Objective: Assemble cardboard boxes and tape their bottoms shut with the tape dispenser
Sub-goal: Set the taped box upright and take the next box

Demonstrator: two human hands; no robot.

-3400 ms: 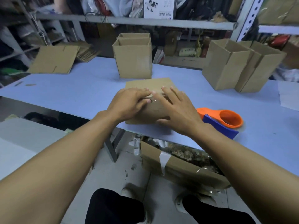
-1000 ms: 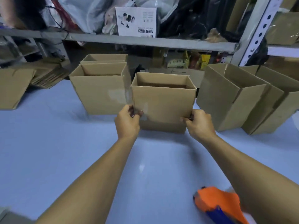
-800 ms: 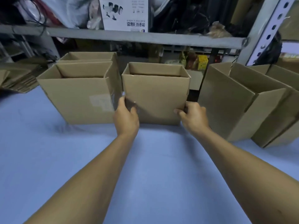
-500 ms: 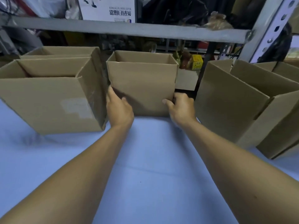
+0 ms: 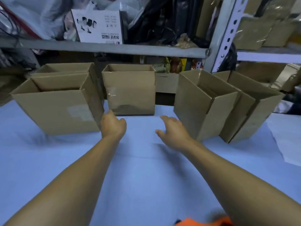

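An assembled cardboard box (image 5: 130,90) stands upright and open-topped at the far middle of the blue table (image 5: 143,176), with clear tape on its front. My left hand (image 5: 112,125) hovers just in front of its lower left corner, fingers loosely curled, holding nothing. My right hand (image 5: 172,132) is a little nearer, off the box, fingers relaxed and empty. The orange tape dispenser (image 5: 202,222) peeks in at the bottom edge under my right forearm.
Two nested open boxes (image 5: 55,103) stand left of the middle box. More open boxes (image 5: 208,103) lean at the right. A metal shelf rack (image 5: 114,48) with bags and a white carton runs behind the table. White paper (image 5: 285,137) lies at the right edge.
Both hands let go of the middle box after setting it at the back of the table and have drawn back toward me. The dispenser has come back into view.
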